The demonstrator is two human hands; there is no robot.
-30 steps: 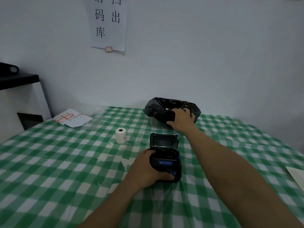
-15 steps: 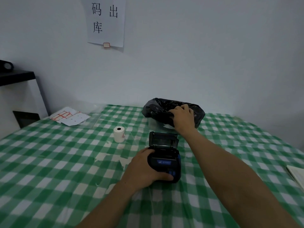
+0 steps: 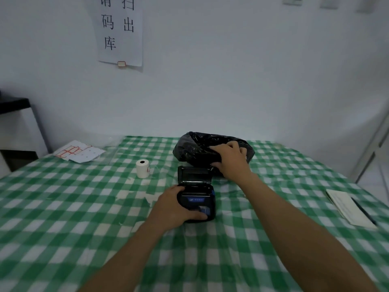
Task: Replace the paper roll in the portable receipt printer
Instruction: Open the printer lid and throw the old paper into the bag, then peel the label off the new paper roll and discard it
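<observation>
A small black portable receipt printer [image 3: 197,200] with a blue front panel lies on the green checked tablecloth [image 3: 63,218], its lid flipped up and open toward the wall. My left hand [image 3: 172,209] grips the printer's body from the left. A white paper roll [image 3: 142,169] stands upright to the left of the printer, apart from both hands. Behind the printer sits a black plastic bag [image 3: 197,150]. My right hand [image 3: 230,160] rests on the bag's near rim, fingers curled over the plastic. Whether it holds anything inside is hidden.
Sheets of red-bordered labels [image 3: 79,153] lie at the table's far left corner. A white notepad with a pen [image 3: 349,208] lies at the right edge. A black shelf [image 3: 12,104] stands left of the table. A paper sign [image 3: 120,30] hangs on the wall.
My right hand has stayed on the black bag, shifting slightly along its rim. My left hand keeps its grip on the printer. The camera view tilted a little.
</observation>
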